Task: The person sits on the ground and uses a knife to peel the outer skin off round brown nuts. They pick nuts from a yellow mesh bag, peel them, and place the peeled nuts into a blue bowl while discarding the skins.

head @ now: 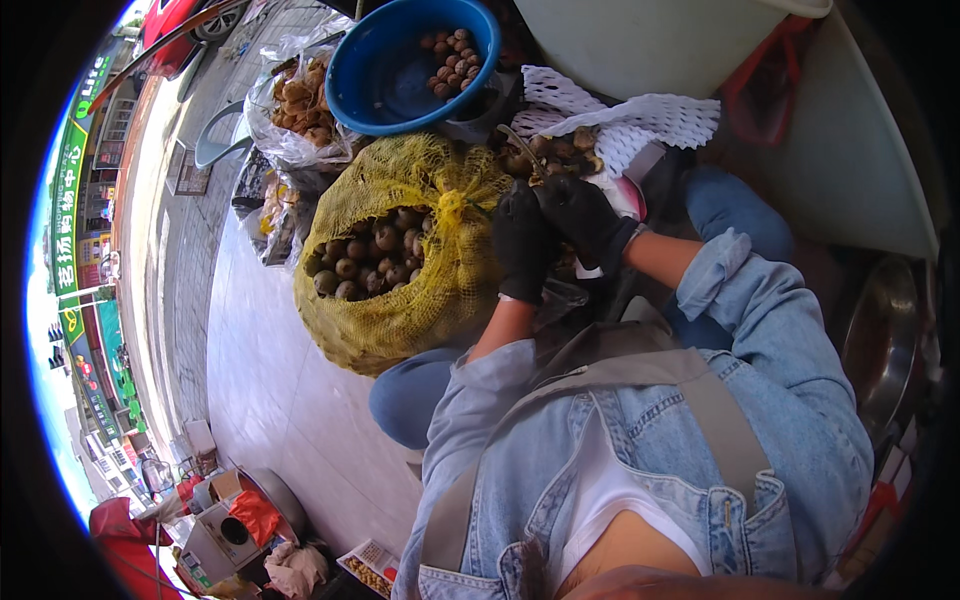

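Both hands wear black gloves and meet before the person. My left hand (525, 244) is bent beside the knot of a yellow mesh sack (367, 330); my right hand (581, 217) touches it from the right. A thin pale curved piece (523, 146) rises just above the fingers, and what the hands hold between them is hidden. Through an opening in the sack show many round brown walnuts (386, 238), some greenish. Husk pieces (574, 150) lie just beyond the hands. Farther up, a blue plastic basin (375, 79) holds a heap of cleaned walnuts (456, 64).
Plastic bags with brown shells or husks (304, 105) stand left of the basin. White foam netting (652, 124) lies to the right, below a large pale tub (630, 45). A metal basin (881, 337) is at the far right. Boxes and a red bag (255, 517) sit lower left.
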### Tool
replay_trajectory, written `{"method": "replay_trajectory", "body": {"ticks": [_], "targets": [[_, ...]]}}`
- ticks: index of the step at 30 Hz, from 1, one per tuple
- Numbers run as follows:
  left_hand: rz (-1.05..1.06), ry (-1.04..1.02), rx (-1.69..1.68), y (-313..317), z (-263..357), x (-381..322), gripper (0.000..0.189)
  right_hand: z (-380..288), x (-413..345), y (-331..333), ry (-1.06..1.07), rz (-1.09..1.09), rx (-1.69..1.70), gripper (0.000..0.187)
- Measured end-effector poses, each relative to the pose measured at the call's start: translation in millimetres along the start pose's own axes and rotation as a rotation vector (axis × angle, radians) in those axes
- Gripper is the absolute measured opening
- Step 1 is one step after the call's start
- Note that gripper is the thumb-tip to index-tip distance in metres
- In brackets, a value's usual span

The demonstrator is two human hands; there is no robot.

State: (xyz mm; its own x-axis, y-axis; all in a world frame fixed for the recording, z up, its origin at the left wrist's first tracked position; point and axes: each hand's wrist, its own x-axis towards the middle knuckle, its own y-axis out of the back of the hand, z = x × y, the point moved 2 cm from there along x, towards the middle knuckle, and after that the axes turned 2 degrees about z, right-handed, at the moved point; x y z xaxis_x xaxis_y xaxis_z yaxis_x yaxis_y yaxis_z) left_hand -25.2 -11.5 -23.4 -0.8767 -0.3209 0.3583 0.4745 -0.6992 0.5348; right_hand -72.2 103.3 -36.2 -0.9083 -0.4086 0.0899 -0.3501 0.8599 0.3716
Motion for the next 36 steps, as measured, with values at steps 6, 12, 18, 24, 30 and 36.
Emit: {"method": "replay_trajectory", "body": {"ticks": [6, 12, 18, 24, 30, 36], "targets": [[0.046, -0.183, 0.255, -4.3, 6.9, -5.0, 0.017, -16.3, -1.0, -1.8, 0.072, 0.183, 0.104, 0.03], [-0.087, 0.161, 0.086, -8.9, -13.6, -13.3, 0.018, -21.4, -1.5, -2.9, 0.115, 0.169, 0.028, 0.032], [-0.184, 0.261, -0.116, -7.3, -44.5, -17.6, 0.032, -18.3, -3.0, -1.2, 0.27, 0.171, 0.009, 0.031], [-0.294, 0.63, -1.333, -16.2, -53.9, -4.5, 0.045, -13.5, 17.0, 17.3, 0.001, 0.135, 0.195, 0.027], [-0.339, 0.816, -1.803, 7.2, -22.3, 21.9, 0.046, -19.2, 23.0, 42.5, 0.284, 0.195, -0.274, 0.026], [-0.413, 0.693, -1.62, 11.4, -36.7, 20.3, 0.044, -22.0, 10.0, 18.8, 0.613, 0.155, -0.294, 0.022]]}}
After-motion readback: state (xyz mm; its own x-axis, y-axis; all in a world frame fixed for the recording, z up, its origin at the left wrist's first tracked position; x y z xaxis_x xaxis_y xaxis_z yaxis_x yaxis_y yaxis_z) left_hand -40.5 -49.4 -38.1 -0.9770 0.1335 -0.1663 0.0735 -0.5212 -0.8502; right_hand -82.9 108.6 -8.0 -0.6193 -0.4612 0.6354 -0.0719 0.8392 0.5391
